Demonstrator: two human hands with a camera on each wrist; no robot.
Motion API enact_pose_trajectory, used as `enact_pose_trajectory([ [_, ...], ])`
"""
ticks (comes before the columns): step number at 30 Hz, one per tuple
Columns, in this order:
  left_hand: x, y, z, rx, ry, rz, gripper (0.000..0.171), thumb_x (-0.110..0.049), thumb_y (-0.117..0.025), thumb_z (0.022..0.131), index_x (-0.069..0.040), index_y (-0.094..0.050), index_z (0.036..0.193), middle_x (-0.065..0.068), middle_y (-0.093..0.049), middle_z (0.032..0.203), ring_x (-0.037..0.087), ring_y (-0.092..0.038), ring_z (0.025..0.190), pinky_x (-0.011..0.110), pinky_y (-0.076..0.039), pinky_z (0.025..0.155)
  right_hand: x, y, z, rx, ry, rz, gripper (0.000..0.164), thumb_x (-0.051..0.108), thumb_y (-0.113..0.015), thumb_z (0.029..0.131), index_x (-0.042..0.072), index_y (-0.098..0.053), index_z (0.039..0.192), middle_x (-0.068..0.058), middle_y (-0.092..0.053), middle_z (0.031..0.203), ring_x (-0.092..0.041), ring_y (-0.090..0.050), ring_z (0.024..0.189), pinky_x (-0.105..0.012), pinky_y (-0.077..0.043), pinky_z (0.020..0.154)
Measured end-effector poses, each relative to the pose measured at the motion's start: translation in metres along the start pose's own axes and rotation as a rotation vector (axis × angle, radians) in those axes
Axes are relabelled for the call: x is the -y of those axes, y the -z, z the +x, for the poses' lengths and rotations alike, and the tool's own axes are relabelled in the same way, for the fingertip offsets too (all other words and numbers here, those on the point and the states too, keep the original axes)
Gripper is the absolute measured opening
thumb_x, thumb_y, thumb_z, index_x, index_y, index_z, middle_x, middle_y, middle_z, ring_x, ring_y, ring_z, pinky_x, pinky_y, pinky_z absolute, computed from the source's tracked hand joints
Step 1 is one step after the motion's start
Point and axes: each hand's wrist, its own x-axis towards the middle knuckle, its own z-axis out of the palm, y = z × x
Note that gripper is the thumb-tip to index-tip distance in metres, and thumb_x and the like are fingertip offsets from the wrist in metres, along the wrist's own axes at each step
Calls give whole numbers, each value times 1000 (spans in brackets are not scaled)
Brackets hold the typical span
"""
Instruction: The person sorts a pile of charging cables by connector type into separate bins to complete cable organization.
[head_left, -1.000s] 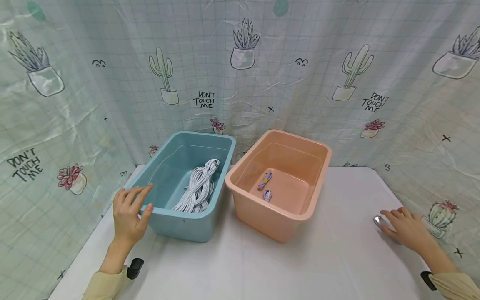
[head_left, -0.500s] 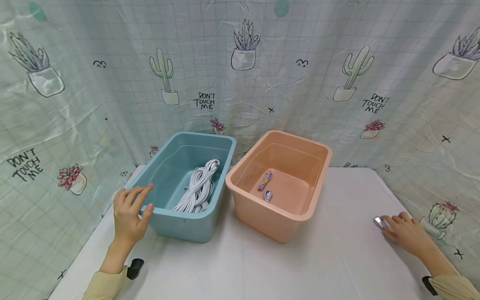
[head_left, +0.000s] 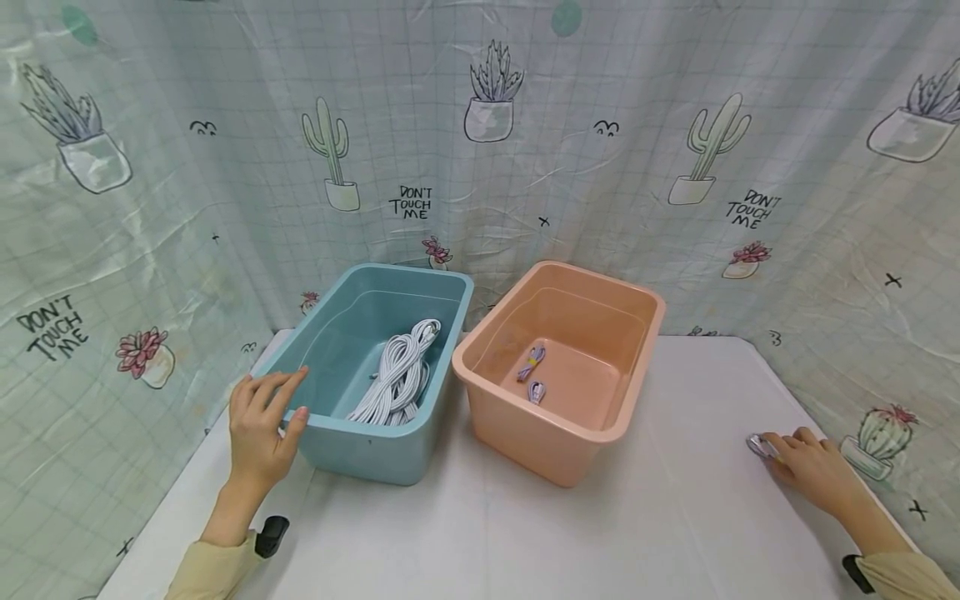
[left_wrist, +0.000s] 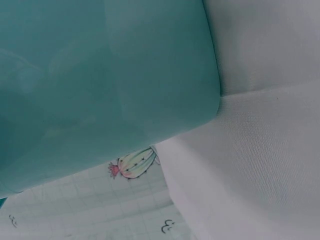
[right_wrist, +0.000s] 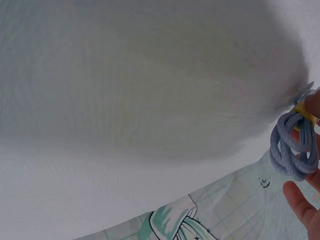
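Observation:
At the right edge of the table my right hand (head_left: pixel 816 468) pinches a small bundled cable (head_left: pixel 761 447). In the right wrist view the cable bundle (right_wrist: pixel 295 146) is grey-blue and looped, with a yellow tie (right_wrist: pixel 304 112) at the fingertips. My left hand (head_left: pixel 259 429) is at the near left corner of the blue bin (head_left: pixel 352 454), fingers loosely bent; whether it touches the rim I cannot tell. Long white cables (head_left: pixel 397 375) lie coiled inside that bin. The left wrist view shows the bin's wall (left_wrist: pixel 100 90) but no hand.
An orange bin (head_left: pixel 517 425) stands right of the blue one, holding a small yellow-tied cable bundle (head_left: pixel 532 363) and another small cable bundle (head_left: pixel 536 392). Behind and beside the white table (head_left: pixel 480 533) hangs a cactus-print curtain (head_left: pixel 585 175).
The fingers of my right hand have drawn in around the small cable bundle, and its yellow tie now shows. My left hand and both bins keep their places.

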Motion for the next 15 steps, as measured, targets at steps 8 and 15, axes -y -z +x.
enact_pose_trajectory([
  [8,0,0,0,-2,1,-4,59,-51,-35,87,-4,-63,109,19,-61,94,38,-48,93,60,-21,98,0,3,12,-57,48,6,67,49,-1,90,9,-54,90,-1,-54,62,-25,-46,65,-36,-31,44],
  [15,-1,1,0,-3,2,-4,58,-50,-35,87,-4,-63,109,19,-61,94,38,-48,93,60,-21,99,2,12,36,-131,83,19,63,47,-6,93,8,-56,89,-3,-55,62,-26,-46,66,-38,-34,46],
])
